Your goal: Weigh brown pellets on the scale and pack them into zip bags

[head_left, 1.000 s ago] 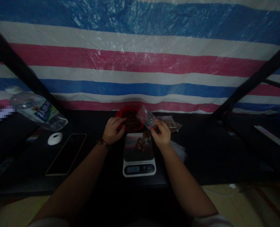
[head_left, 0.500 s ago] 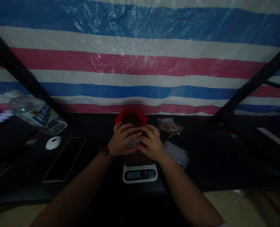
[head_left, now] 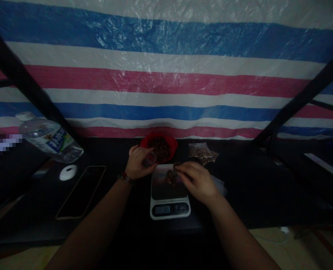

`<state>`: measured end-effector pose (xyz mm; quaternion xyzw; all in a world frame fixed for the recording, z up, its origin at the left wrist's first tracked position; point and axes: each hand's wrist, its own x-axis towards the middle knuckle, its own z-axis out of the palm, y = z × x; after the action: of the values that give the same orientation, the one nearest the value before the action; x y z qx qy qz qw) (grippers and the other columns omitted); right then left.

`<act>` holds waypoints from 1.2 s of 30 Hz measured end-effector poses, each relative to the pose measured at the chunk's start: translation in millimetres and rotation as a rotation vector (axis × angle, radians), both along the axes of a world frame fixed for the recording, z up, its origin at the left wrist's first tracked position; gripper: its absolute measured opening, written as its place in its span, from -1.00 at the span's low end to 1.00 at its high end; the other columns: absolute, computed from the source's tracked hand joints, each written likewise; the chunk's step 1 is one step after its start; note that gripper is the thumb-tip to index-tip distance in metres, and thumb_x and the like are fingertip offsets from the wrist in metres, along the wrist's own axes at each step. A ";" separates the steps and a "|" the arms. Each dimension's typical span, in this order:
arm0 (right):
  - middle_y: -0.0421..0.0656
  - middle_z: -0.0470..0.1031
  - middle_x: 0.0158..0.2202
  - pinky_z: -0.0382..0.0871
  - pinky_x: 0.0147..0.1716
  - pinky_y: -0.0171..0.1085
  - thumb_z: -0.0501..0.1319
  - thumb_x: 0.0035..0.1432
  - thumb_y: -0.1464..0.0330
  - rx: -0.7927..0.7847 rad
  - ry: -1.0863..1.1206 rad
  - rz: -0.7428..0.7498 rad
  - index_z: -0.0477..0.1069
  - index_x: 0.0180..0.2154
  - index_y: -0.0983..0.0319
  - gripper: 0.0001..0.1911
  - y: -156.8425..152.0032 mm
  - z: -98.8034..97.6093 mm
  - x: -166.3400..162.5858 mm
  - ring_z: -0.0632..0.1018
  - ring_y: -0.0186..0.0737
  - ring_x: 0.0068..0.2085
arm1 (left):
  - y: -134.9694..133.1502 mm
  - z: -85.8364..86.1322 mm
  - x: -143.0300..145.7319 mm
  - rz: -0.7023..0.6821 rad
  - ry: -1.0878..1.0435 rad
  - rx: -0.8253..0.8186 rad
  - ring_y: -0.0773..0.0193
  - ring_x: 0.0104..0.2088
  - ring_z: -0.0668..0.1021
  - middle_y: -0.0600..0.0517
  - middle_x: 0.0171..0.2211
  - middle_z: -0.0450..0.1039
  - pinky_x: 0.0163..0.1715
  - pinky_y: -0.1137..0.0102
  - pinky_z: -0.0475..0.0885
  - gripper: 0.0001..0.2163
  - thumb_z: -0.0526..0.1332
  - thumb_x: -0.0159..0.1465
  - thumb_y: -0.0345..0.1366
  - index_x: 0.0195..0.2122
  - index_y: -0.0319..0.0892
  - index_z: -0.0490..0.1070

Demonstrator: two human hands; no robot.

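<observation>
The person's left hand [head_left: 138,163] has its fingers curled around a clear bag [head_left: 150,159], just in front of the red bowl [head_left: 145,141]. The fingers of the right hand [head_left: 201,182] are pinched narrow and seem to hold a small cup [head_left: 177,164] by its side, at the far right corner of the scale [head_left: 160,191]. A loose pile of brown pieces [head_left: 170,177] lies on the scale's plate, beside the cup.

The likeliest trouble is a spill: if the cup were tipped before the bag's mouth was under it, pieces could scatter over the plate or the dark surface [head_left: 256,180]. A soft bag may also fold shut if the left fingers squeeze it. A knuckle brushing the pile could push pieces off the plate's edge.

The cup appears upright, its round opening facing up; its long axis is hard to judge in the dim light. The bag's opening seems turned toward the right hand, its length mostly hidden by the left fingers. The scale's long axis runs near to far, display toward the person.
</observation>
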<state>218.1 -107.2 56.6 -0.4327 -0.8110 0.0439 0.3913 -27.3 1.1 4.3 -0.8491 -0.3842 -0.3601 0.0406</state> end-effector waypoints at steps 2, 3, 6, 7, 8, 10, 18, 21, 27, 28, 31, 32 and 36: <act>-0.10 0.52 -0.18 0.43 -0.13 -0.20 0.16 0.15 0.42 -0.124 -0.096 -0.003 0.44 -0.11 0.18 -0.75 -15.5 -4.1 -6.7 0.51 -0.20 -0.14 | 1.7 -2.1 1.0 0.006 -0.018 -0.018 0.08 -0.14 0.49 -0.07 -0.19 0.49 0.08 0.08 0.14 -0.47 0.25 0.04 -0.04 0.03 -0.15 0.33; -0.09 0.52 -0.15 0.42 -0.10 -0.19 0.18 0.13 0.43 -0.179 -0.140 -0.012 0.44 -0.09 0.19 -0.73 -21.6 -7.9 -9.8 0.51 -0.18 -0.12 | 2.1 -2.9 1.9 0.006 -0.023 -0.028 0.08 -0.15 0.50 -0.06 -0.20 0.49 0.07 0.08 0.14 -0.48 0.24 0.05 -0.04 0.02 -0.15 0.34; -0.05 0.48 -0.05 0.38 -0.02 -0.14 0.20 0.10 0.46 -0.285 -0.229 -0.069 0.40 -0.03 0.23 -0.64 -31.5 -20.5 -16.0 0.48 -0.13 -0.05 | 2.3 -4.2 4.5 -0.001 -0.032 -0.043 0.09 -0.16 0.50 -0.05 -0.22 0.50 0.06 0.09 0.15 -0.51 0.24 0.06 -0.05 0.00 -0.13 0.35; -0.04 0.46 -0.02 0.36 -0.01 -0.13 0.19 0.10 0.47 -0.300 -0.246 -0.087 0.39 0.00 0.24 -0.62 -32.3 -24.0 -17.2 0.47 -0.11 -0.03 | 2.2 -4.4 4.9 -0.002 -0.036 -0.041 0.09 -0.16 0.50 -0.05 -0.23 0.51 0.05 0.09 0.16 -0.52 0.23 0.07 -0.05 0.00 -0.13 0.36; -0.03 0.44 0.00 0.35 0.01 -0.13 0.19 0.10 0.47 -0.312 -0.263 -0.101 0.37 0.02 0.26 -0.59 -32.2 -26.7 -18.2 0.45 -0.09 -0.01 | 2.0 -4.7 5.0 -0.001 -0.039 -0.039 0.09 -0.15 0.50 -0.05 -0.23 0.51 0.05 0.09 0.16 -0.53 0.23 0.07 -0.05 -0.01 -0.13 0.36; -0.01 0.41 0.04 0.33 0.02 -0.13 0.19 0.10 0.47 -0.318 -0.295 -0.102 0.33 0.06 0.28 -0.55 -30.3 -30.4 -20.1 0.44 -0.08 0.02 | 1.6 -5.4 4.5 0.008 -0.045 -0.040 0.08 -0.15 0.50 -0.05 -0.23 0.51 0.05 0.09 0.16 -0.54 0.23 0.08 -0.04 -0.02 -0.13 0.37; -0.04 0.49 -0.10 0.34 -0.05 -0.20 0.14 0.13 0.52 -0.264 -0.372 -0.151 0.42 -0.05 0.25 -0.68 -21.3 -41.2 -26.7 0.49 -0.14 -0.11 | 0.4 -8.0 2.7 0.032 -0.056 -0.068 0.07 -0.13 0.49 -0.05 -0.22 0.52 0.05 0.10 0.16 -0.53 0.22 0.08 -0.03 -0.02 -0.14 0.39; -0.06 0.51 -0.20 0.35 -0.11 -0.22 0.13 0.16 0.50 -0.258 -0.377 -0.155 0.46 -0.12 0.23 -0.74 -21.5 -43.7 -25.5 0.50 -0.17 -0.18 | 0.7 -7.6 3.2 0.025 -0.052 -0.073 0.07 -0.16 0.49 -0.05 -0.23 0.52 0.03 0.10 0.17 -0.54 0.22 0.08 -0.03 -0.03 -0.14 0.40; -0.07 0.49 -0.31 0.35 -0.15 -0.23 0.13 0.16 0.46 -0.255 -0.405 -0.139 0.49 -0.22 0.26 -0.81 -22.0 -42.4 -22.9 0.49 -0.19 -0.24 | 1.0 -7.8 4.6 0.026 -0.064 -0.074 0.07 -0.15 0.49 -0.04 -0.22 0.51 0.02 0.12 0.18 -0.54 0.21 0.08 -0.02 -0.04 -0.14 0.40; -0.07 0.48 -0.31 0.35 -0.15 -0.23 0.13 0.16 0.46 -0.259 -0.414 -0.137 0.49 -0.24 0.26 -0.82 -21.9 -42.8 -23.0 0.49 -0.20 -0.24 | 0.9 -7.6 4.8 0.030 -0.067 -0.073 0.07 -0.15 0.48 -0.04 -0.23 0.52 0.01 0.13 0.18 -0.54 0.21 0.08 -0.02 -0.05 -0.15 0.41; -0.07 0.46 -0.31 0.35 -0.15 -0.24 0.15 0.12 0.47 -0.273 -0.424 -0.141 0.48 -0.27 0.28 -0.85 -22.0 -43.6 -23.8 0.48 -0.21 -0.26 | 1.1 -6.6 4.3 0.045 -0.081 -0.077 0.08 -0.17 0.49 -0.04 -0.25 0.52 0.00 0.14 0.20 -0.55 0.20 0.09 -0.02 -0.06 -0.16 0.41; -0.07 0.46 -0.31 0.36 -0.16 -0.24 0.16 0.11 0.48 -0.275 -0.415 -0.139 0.48 -0.28 0.28 -0.86 -22.2 -42.4 -23.8 0.48 -0.21 -0.26 | 1.6 -6.3 3.6 0.050 -0.089 -0.076 0.09 -0.18 0.49 -0.04 -0.25 0.52 0.00 0.15 0.21 -0.55 0.20 0.09 -0.02 -0.06 -0.17 0.42; -0.08 0.45 -0.29 0.37 -0.19 -0.26 0.20 0.04 0.52 -0.228 -0.294 -0.082 0.47 -0.29 0.28 -0.85 -18.0 -21.7 -19.7 0.48 -0.23 -0.25 | 5.8 -7.4 -0.3 0.080 -0.140 -0.060 0.10 -0.20 0.50 -0.04 -0.29 0.52 -0.03 0.17 0.24 -0.57 0.20 0.10 -0.05 -0.07 -0.18 0.43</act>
<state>198.4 -125.2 35.0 -0.5086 -0.8309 0.0560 0.2186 -27.6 6.9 -3.1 -0.8068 -0.4303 -0.4048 0.0025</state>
